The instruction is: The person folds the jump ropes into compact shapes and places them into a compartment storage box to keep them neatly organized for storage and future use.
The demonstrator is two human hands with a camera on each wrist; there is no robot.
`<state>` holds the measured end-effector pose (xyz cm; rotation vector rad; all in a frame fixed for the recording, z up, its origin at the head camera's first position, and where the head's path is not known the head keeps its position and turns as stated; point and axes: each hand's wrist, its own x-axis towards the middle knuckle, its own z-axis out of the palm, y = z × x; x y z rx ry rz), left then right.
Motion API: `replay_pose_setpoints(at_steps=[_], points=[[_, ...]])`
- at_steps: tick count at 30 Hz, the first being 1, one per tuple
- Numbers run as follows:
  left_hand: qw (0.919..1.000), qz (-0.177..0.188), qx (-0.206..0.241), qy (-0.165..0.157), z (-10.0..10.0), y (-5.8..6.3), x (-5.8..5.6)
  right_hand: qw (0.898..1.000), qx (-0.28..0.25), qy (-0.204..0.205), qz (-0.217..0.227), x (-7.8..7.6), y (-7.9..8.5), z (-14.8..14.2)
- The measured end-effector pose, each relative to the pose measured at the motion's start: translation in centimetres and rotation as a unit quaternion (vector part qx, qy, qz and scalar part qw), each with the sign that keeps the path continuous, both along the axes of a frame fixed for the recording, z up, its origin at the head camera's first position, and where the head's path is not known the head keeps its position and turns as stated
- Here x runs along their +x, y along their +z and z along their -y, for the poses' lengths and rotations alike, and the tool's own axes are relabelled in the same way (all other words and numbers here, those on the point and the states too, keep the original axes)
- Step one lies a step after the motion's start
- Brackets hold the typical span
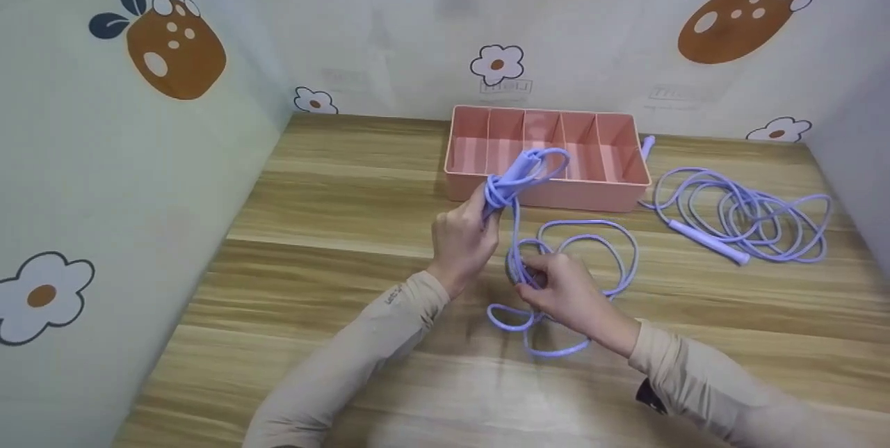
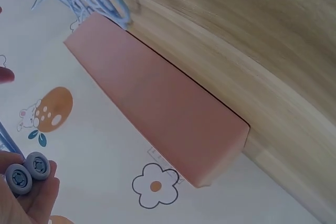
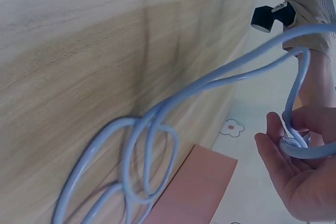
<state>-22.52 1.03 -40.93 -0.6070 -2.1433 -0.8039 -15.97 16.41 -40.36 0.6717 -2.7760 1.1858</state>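
Observation:
My left hand [image 1: 462, 239] grips the paired lilac handles [image 1: 518, 171] of a jump rope, raised in front of the pink box. Turns of cord wrap around these handles. In the left wrist view, two round handle ends [image 2: 38, 166] show side by side by the fingers. Lower and to the right, my right hand [image 1: 567, 291] pinches the cord that runs down from the wrapped handles. Loose loops of the same rope [image 1: 629, 253] spread around and below that hand; the right wrist view shows these cord loops [image 3: 176, 98] closer up.
Behind the hands stands a pink box [image 1: 549, 194] with several upright compartments. At its right, a second lilac jump rope [image 1: 730, 204] lies coiled, one handle [image 1: 709, 243] in front. Patterned walls [image 1: 389, 30] border the wooden table [image 1: 334, 225].

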Motion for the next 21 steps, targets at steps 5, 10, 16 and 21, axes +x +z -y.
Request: replay_pose_setpoints(at_steps=[5,10,16,21], points=[[0.9997,0.003,-0.01,0.02,0.4,0.1,-0.4,1.0,0.007,-0.015,0.003,0.3,0.1,0.1],[0.999,-0.006,-0.026,0.036,0.9,0.2,-0.8,1.0,0.003,-0.013,-0.01,0.6,0.2,0.2],[0.9958,-0.02,-0.074,0.05,1.3,0.2,-1.0,1.0,0.018,0.002,-0.025,1.0,1.1,-0.1],[0.9847,-0.062,-0.138,0.085,1.5,0.2,-1.0,0.999,0.028,0.021,-0.032,1.7,2.2,-0.6]])
